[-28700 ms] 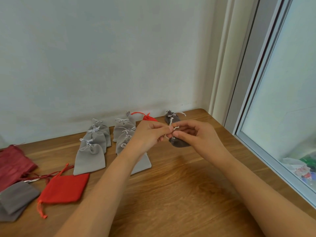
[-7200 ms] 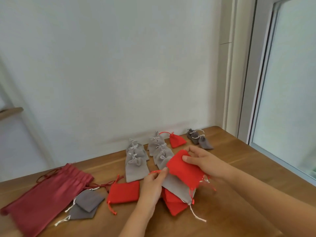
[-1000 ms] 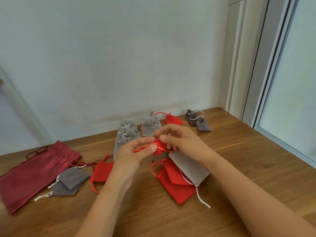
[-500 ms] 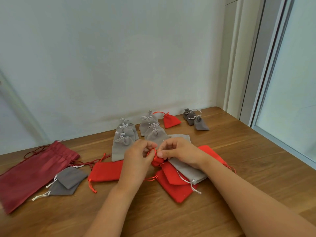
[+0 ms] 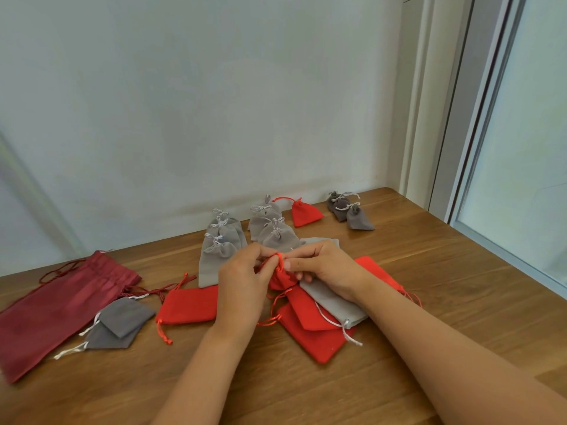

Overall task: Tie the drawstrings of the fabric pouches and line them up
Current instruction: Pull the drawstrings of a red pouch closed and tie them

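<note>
**Far left.** On the wooden table lies a large dark red bag with its drawstring loose. Just beside it are two flat dark grey pouches, overlapping, with their cords untied.

**Left of centre.** A flat red pouch lies untied. Behind it, toward the wall, two columns of light grey pouches carry finished bows and sit one behind another.

**Centre.** The left hand and the right hand meet over the held red pouch, which is raised just above the table with its neck gathered. The fingertips of both hands pinch the red cord at that neck, one hand from each side. Whether a loop has been formed cannot be told.

**Beneath the hands.** A heap of untied pouches consists of red ones with a light grey one laid across them.

**Right, at the back.** One tied red pouch stands alone. Beyond it is a pair of tied dark grey pouches, touching each other.

**Step in hand (judged).** The drawstring of the held red pouch is being knotted, and the task looks about half done.

**Next move (judged).** The cord ends must be drawn apart to seat the knot, with the neck kept bunched. The pouch then belongs next to the tied red pouch, in line with it.
</note>
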The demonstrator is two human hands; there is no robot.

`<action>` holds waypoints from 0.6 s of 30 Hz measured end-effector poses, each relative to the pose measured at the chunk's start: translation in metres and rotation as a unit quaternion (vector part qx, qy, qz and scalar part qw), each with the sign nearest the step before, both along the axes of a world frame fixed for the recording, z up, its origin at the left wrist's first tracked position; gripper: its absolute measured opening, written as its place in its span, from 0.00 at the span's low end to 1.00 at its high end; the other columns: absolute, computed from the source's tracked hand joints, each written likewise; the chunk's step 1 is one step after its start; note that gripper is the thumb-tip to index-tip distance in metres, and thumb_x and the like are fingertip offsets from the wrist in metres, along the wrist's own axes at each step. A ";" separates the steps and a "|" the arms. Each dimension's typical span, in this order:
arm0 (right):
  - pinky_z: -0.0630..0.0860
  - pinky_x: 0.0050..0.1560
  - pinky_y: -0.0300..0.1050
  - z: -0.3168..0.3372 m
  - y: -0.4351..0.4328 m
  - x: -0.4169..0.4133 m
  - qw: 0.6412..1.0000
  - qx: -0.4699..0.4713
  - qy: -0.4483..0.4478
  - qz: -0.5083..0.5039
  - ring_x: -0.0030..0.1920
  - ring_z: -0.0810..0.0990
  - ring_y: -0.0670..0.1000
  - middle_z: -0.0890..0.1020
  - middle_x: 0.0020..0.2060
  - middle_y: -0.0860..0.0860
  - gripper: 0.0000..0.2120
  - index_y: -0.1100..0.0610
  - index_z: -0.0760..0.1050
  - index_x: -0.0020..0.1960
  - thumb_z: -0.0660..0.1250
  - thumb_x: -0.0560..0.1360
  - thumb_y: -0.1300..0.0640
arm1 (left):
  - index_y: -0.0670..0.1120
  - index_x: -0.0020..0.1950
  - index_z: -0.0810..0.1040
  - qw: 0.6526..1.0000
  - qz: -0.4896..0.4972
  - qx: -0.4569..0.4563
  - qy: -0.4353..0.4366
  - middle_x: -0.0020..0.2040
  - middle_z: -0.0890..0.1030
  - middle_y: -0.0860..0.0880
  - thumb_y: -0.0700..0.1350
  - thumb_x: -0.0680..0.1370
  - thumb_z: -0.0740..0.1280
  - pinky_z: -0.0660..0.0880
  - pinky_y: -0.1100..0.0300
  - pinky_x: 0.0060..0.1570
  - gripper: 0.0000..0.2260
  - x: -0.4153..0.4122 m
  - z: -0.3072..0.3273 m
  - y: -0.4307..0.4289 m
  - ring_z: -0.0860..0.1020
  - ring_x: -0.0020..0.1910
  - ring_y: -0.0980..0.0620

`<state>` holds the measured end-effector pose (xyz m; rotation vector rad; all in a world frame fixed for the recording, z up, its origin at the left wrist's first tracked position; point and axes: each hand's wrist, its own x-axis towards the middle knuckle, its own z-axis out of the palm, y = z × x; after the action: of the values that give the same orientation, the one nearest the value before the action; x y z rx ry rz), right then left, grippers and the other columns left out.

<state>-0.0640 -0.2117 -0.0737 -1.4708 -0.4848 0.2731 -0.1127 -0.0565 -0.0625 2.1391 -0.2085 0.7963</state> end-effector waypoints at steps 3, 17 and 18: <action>0.68 0.29 0.32 0.002 0.000 0.001 0.999 0.023 0.015 -0.016 0.27 0.73 0.41 0.78 0.26 0.48 0.07 0.60 0.81 0.43 0.67 0.74 0.68 | 0.47 0.46 0.84 1.000 -0.016 0.000 -0.011 0.39 0.81 0.58 0.38 0.72 0.73 0.74 0.71 0.41 0.06 -0.001 0.000 0.000 0.79 0.43 0.59; 0.58 0.25 0.38 0.003 0.005 0.006 0.984 0.133 0.102 -0.055 0.23 0.67 0.48 0.74 0.30 0.53 0.11 0.58 0.66 0.40 0.51 0.79 0.66 | 0.45 0.38 0.77 0.976 -0.090 -0.145 0.135 0.39 0.80 0.52 0.41 0.78 0.66 0.73 0.64 0.40 0.08 -0.008 0.004 0.005 0.74 0.35 0.62; 0.59 0.25 0.38 0.002 0.007 0.006 0.991 0.087 0.075 -0.065 0.24 0.67 0.48 0.73 0.29 0.52 0.11 0.58 0.66 0.41 0.51 0.79 0.65 | 0.45 0.35 0.76 0.972 -0.100 -0.172 0.123 0.41 0.80 0.52 0.38 0.78 0.65 0.71 0.68 0.40 0.11 -0.010 0.009 0.003 0.75 0.35 0.64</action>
<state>-0.0582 -0.2051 -0.0719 -1.2952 -0.2834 0.2305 -0.1223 -0.0539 -0.0538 1.8312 -0.1402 0.4107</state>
